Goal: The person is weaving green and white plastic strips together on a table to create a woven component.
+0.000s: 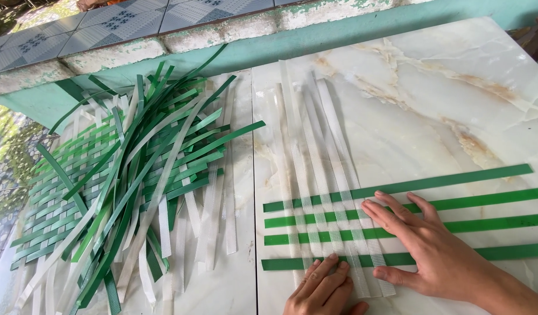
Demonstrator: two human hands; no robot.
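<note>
On the desk (432, 105), a loose pile of strips (134, 175) lies left, apparently atop a woven mat (41, 221). Right of it, lengthwise strips (315, 146) cross four sideways strips (455, 204); both hands rest on the crossing.

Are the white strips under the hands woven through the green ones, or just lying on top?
Woven: the white strips alternately cross over and under the four green strips.

Both hands are bare: the left hand (324, 287) and the right hand (427, 242) wear no gloves, rings or watch, and no sleeves reach the visible wrists.
</note>
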